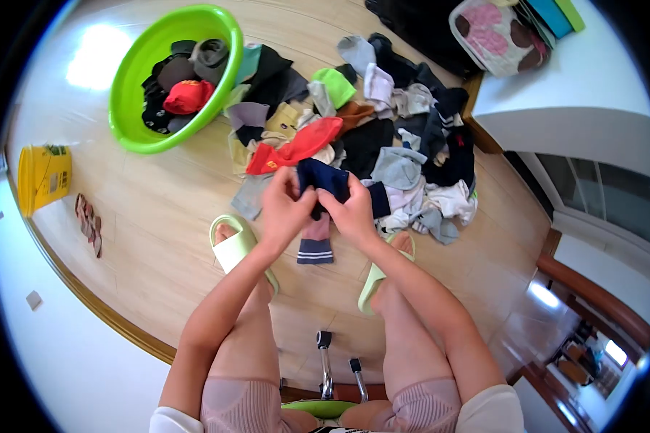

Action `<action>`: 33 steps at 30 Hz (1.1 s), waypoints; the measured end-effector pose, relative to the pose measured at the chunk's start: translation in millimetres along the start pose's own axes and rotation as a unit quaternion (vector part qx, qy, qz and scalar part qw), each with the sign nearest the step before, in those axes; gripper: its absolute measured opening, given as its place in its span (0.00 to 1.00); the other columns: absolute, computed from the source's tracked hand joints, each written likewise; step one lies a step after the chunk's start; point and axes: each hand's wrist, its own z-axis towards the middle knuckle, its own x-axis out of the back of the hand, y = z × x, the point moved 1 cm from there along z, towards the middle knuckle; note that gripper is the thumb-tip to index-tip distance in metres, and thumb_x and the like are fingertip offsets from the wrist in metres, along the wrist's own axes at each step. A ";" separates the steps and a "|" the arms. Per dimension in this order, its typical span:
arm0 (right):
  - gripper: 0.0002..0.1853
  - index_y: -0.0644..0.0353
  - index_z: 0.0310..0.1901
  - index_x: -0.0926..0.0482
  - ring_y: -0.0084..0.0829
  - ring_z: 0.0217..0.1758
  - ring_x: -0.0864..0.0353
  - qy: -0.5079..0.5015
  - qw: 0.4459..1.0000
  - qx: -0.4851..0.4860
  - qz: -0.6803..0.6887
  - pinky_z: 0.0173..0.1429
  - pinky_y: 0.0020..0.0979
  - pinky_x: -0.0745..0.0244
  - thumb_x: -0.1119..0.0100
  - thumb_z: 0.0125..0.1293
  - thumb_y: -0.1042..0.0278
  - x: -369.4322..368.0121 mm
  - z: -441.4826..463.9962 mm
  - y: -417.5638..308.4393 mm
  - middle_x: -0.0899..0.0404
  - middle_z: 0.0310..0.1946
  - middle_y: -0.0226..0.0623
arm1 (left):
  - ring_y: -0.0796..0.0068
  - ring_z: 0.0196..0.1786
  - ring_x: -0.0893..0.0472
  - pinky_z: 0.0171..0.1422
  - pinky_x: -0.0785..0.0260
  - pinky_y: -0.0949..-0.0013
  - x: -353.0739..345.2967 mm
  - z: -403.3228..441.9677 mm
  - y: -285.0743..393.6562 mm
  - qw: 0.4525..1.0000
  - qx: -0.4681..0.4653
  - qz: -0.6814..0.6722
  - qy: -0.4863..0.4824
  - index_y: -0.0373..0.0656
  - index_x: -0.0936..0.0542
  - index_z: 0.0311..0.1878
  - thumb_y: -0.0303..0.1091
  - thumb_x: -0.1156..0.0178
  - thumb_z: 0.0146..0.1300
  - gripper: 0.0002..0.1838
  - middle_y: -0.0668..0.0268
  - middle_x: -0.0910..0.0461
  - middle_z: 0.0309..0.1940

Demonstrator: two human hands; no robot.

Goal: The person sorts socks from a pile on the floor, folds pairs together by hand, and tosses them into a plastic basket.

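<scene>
A navy blue sock is stretched between my two hands above the floor. My left hand pinches its left side, and my right hand grips the right side, with the thumbs close together. Just below them lies a pink and grey sock with white stripes. Beyond my hands, a heap of mixed socks spreads over the floor, including a red sock, a lime green sock and a light grey sock. Part of the navy sock is hidden behind my fingers.
A green basin holding rolled socks stands at the upper left. A yellow bucket is by the left wall, near a small patterned cloth item. My feet wear pale green slippers. White furniture borders the right.
</scene>
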 end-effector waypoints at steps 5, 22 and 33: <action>0.14 0.67 0.47 0.22 0.22 0.41 0.20 -0.038 0.992 -0.026 0.118 0.47 0.28 0.23 0.35 0.65 0.68 -9.4 3.3 -19.9 0.17 0.39 0.33 | 0.84 0.36 0.26 0.40 0.30 0.78 11.2 -0.5 20.3 0.982 0.029 -0.149 -0.112 0.39 0.28 0.42 0.24 0.41 0.63 0.07 0.71 0.27 0.34; 0.18 0.65 0.51 0.21 0.23 0.38 0.15 -0.163 0.971 -0.145 0.096 0.43 0.26 0.18 0.30 0.62 0.70 -37.6 -4.6 -18.6 0.16 0.42 0.33 | 0.75 0.47 0.16 0.51 0.21 0.68 75.0 -19.6 -9.5 0.890 0.300 -0.310 -0.148 0.40 0.23 0.59 0.35 0.32 0.66 0.20 0.64 0.17 0.47; 0.24 0.68 0.55 0.25 0.48 0.49 0.24 -0.108 0.890 0.281 -0.343 0.55 0.41 0.26 0.34 0.55 0.76 -81.3 -9.0 -3.0 0.25 0.45 0.47 | 0.76 0.40 0.17 0.46 0.20 0.68 69.3 -20.5 -48.7 0.885 0.346 -0.311 -0.002 0.40 0.23 0.53 0.39 0.45 0.75 0.13 0.67 0.17 0.42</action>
